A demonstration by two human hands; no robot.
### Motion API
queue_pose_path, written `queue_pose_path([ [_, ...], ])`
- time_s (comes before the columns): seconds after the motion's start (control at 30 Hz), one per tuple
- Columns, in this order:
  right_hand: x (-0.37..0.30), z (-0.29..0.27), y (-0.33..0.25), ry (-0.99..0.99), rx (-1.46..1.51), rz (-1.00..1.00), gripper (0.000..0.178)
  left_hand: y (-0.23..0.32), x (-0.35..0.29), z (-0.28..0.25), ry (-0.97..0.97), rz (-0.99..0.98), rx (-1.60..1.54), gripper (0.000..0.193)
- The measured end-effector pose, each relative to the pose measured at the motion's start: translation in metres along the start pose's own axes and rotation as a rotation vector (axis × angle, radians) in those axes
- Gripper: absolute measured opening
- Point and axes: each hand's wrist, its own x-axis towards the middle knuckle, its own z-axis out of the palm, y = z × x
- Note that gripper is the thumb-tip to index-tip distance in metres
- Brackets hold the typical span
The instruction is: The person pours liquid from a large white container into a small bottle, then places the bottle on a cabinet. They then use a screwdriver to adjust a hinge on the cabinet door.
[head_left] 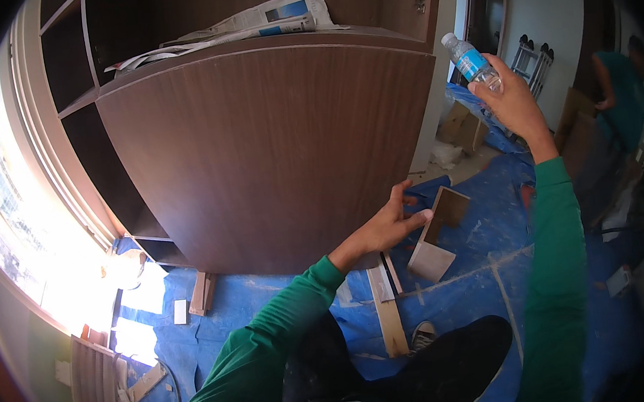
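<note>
My right hand (515,103) is raised at the right, its fingers wrapped round a clear plastic bottle (470,61) with a blue label and a white cap. The bottle tilts up to the left, beside the cabinet's right edge. Lower down, my left hand (390,224) reaches out with its fingers apart and nothing in it. It is nearest to the lower right part of the brown wood cabinet panel (273,152); whether it touches the panel I cannot tell. Folded newspaper (262,20) lies on the ledge above that panel.
Blue sheeting (475,227) covers the floor, with wood offcuts (434,237) and a plank (388,309) on it. Open dark shelves (68,55) stand left, by a bright window (11,195). At the right are a folded ladder (534,63) and another person (624,94) in green.
</note>
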Motion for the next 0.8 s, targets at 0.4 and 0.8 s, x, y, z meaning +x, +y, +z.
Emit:
queue_pose_path([
  [0.4,0.013,0.017,-0.014,-0.141,-0.063,0.002,0.06,-0.069,-0.033,-0.019,0.014,-0.051,0.274,0.099],
  [0.8,0.029,0.005,-0.005,-0.146,-0.157,-0.046,0.065,-0.076,-0.032,-0.025,0.091,0.084,0.34,0.097],
])
